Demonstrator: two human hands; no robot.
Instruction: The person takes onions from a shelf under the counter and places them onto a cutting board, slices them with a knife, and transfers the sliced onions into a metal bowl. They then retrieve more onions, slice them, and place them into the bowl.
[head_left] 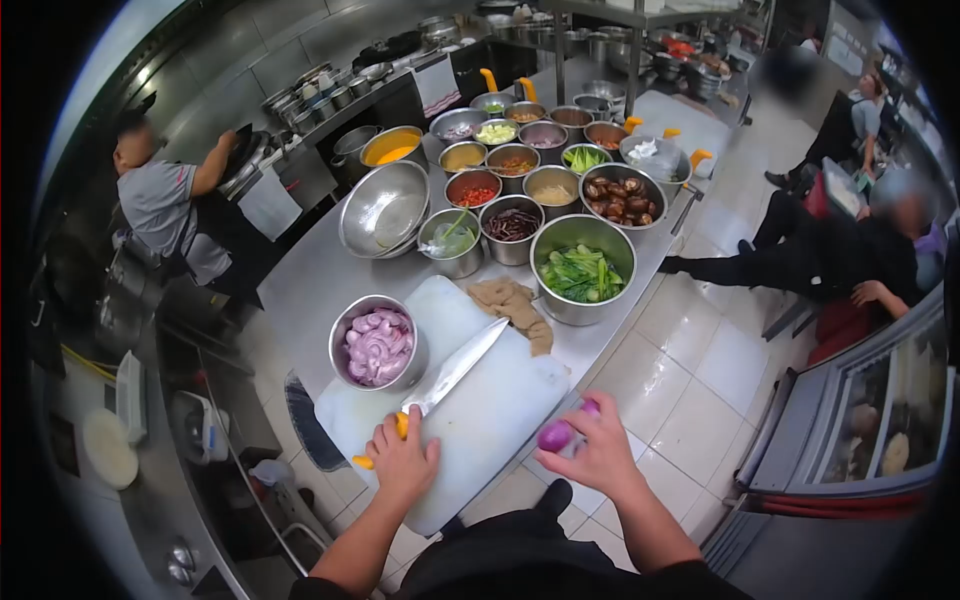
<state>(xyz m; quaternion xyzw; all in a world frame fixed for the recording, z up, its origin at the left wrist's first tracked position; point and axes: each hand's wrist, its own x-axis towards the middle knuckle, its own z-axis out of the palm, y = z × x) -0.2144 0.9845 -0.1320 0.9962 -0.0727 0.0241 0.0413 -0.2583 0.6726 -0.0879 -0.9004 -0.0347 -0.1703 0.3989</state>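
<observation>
My left hand (403,456) is closed on the yellow handle of a knife (458,366), whose broad blade lies over the white cutting board (480,430) and points away from me. Off the board's right edge, my right hand (598,450) holds a purple onion (556,434); a second bit of purple (590,407) shows by its fingertips. Beside the blade, to the left, a steel pot (418,352) holds sliced purple onion (379,346). A crumpled brown cloth (512,305) lies at the board's far edge.
Many steel containers of ingredients crowd the table beyond the board, among them greens (581,274) and mushrooms (620,201). One person (165,205) stands at the stoves on the left. Another person (840,245) sits at the right, above a glass-fronted cabinet (865,430).
</observation>
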